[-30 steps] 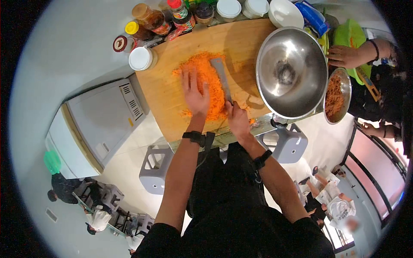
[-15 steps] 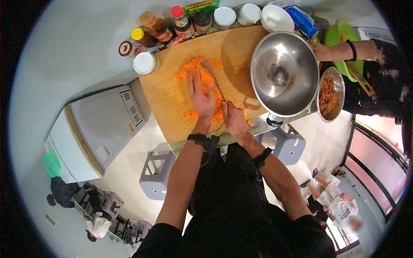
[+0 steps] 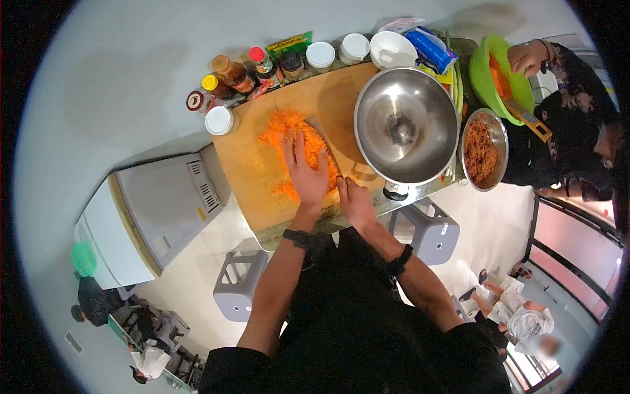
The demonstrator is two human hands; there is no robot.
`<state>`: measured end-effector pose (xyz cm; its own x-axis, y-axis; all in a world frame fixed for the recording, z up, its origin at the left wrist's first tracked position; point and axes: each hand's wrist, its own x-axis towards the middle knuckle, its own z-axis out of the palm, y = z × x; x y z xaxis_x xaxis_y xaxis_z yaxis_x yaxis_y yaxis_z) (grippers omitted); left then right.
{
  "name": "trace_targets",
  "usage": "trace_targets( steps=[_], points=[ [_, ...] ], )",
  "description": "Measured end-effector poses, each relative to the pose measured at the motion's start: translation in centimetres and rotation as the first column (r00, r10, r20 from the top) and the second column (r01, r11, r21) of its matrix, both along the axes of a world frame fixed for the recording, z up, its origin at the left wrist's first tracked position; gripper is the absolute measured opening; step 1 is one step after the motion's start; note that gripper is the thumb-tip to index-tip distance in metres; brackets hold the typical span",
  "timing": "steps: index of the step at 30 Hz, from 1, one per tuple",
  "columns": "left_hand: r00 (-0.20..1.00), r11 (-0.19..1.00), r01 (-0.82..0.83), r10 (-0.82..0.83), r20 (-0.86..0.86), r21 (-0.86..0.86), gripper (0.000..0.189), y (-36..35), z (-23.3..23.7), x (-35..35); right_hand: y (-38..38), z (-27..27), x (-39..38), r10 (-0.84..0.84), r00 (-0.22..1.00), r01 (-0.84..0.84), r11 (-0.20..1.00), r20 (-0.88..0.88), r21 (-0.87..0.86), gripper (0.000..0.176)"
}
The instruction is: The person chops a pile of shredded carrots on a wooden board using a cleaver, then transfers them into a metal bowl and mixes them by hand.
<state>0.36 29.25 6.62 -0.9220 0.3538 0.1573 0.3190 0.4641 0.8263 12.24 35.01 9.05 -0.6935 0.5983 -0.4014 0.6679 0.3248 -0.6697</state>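
Finely chopped carrot lies heaped on a wooden cutting board. My right hand is closed round the handle of a kitchen knife, whose blade points away from me along the right side of the heap. Over the carrot, my left hand is laid flat with fingers apart, close beside the blade. A few orange bits lie scattered nearer the board's front edge. To the right of my hands, a large steel wok overlaps the board.
Sauce bottles and white-lidded jars line the back edge, with a white bowl. At right, another person's hand is over a green basin, near a steel bowl of brown mince. Grey stools stand below.
The view has shifted, so the wok and board appear further left and lower. The other person's hand has gone from beside the wok to the green basin. My hands keep nearly the same pose.
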Motion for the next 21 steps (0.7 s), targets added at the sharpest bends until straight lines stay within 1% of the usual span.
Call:
trace_targets(
  steps=[1, 2, 5, 6, 7, 8, 9, 10, 11, 12, 13, 14, 16, 17, 18, 19, 20, 21],
  points=[
    [0.999, 1.000, 0.012, -0.012, -0.046, -0.009, 0.060, 0.5, 0.8, 0.3, 0.5, 0.8, 0.2, -0.009, 1.000, 0.010, 1.000, 0.029, -0.023, 0.036],
    [0.998, 1.000, 0.015, -0.016, -0.054, -0.009, 0.060, 1.2, 1.4, 0.6, 1.2, 1.7, 0.6, -0.024, 0.998, 0.026, 0.999, 0.060, -0.043, 0.037],
    [0.993, 0.999, 0.029, -0.031, -0.112, -0.015, 0.060, 3.8, 3.3, 1.8, 3.4, 4.2, 2.1, -0.044, 0.999, 0.045, 0.998, 0.018, -0.033, 0.038],
    [0.994, 0.999, 0.049, -0.046, -0.099, 0.021, 0.059, 5.0, 4.1, 2.4, 4.2, 4.6, 2.9, -0.039, 0.999, 0.039, 0.999, 0.010, -0.031, 0.038],
    [0.994, 0.996, 0.068, -0.064, -0.084, 0.056, 0.059, 6.2, 4.8, 3.2, 4.9, 5.0, 3.9, -0.086, 0.996, 0.086, 0.996, -0.019, 0.027, 0.039],
    [0.994, 0.996, 0.066, -0.062, -0.085, 0.056, 0.059, 7.6, 5.4, 4.0, 5.9, 5.4, 4.8, -0.132, 0.990, 0.136, 0.987, -0.047, 0.084, 0.039],
    [0.994, 0.991, 0.090, -0.084, -0.063, 0.103, 0.058, 9.2, 6.0, 4.8, 7.2, 6.4, 5.5, -0.180, 0.983, 0.181, 0.983, -0.039, 0.020, 0.038],
    [0.993, 0.982, 0.112, -0.108, -0.040, 0.151, 0.057, 10.8, 6.4, 5.5, 8.5, 6.8, 6.3, -0.180, 0.983, 0.180, 0.983, -0.035, 0.023, 0.038],
    [0.994, 0.982, 0.109, -0.105, -0.032, 0.153, 0.057, 12.3, 6.8, 6.0, 9.7, 7.0, 7.3, -0.200, 0.980, 0.200, 0.977, -0.004, 0.080, 0.037],
    [0.984, 0.976, 0.158, -0.143, -0.110, 0.148, 0.059, 13.7, 7.0, 6.4, 10.8, 7.4, 7.9, -0.217, 0.976, 0.212, 0.968, 0.026, 0.134, 0.036],
    [0.966, 0.969, 0.205, -0.178, -0.189, 0.137, 0.061, 15.0, 6.8, 6.6, 11.8, 8.3, 8.0, -0.243, 0.970, 0.239, 0.961, 0.014, 0.141, 0.033],
    [0.968, 0.972, 0.193, -0.166, -0.188, 0.134, 0.061, 16.4, 6.3, 6.5, 13.0, 7.0, 8.2, -0.231, 0.973, 0.226, 0.964, 0.016, 0.139, 0.033],
    [0.947, 0.940, 0.318, -0.321, 0.006, 0.126, 0.062, 18.3, 3.7, 7.0, 15.4, 2.6, 9.7, -0.136, 0.991, 0.125, 0.902, -0.003, 0.413, 0.032],
    [0.940, 0.940, 0.339, -0.340, -0.008, -0.040, 0.062, 19.2, 1.4, 7.0, 16.9, 1.1, 10.8, -0.128, 0.992, 0.114, 0.905, 0.007, 0.409, 0.032],
    [0.944, 0.943, 0.329, -0.330, -0.012, -0.041, 0.062, 19.3, -0.7, 7.2, 18.8, -0.4, 11.2, -0.109, 0.989, 0.047, 0.876, 0.102, 0.481, 0.030],
    [0.921, 0.911, 0.388, -0.376, 0.102, -0.142, 0.061, 19.2, -2.5, 6.9, 20.0, -1.2, 11.1, -0.101, 0.977, -0.019, 0.839, 0.190, 0.544, 0.029],
    [0.883, 0.858, 0.458, -0.411, 0.224, -0.232, 0.060, 18.9, -3.2, 6.7, 20.3, -0.8, 11.3, -0.103, 0.977, -0.014, 0.840, 0.185, 0.543, 0.029],
    [0.889, 0.855, 0.443, -0.380, 0.255, -0.271, 0.048, 18.6, -1.6, 6.4, 20.8, 0.1, 11.5, -0.106, 0.976, -0.019, 0.831, 0.191, 0.556, 0.028]
  ],
)
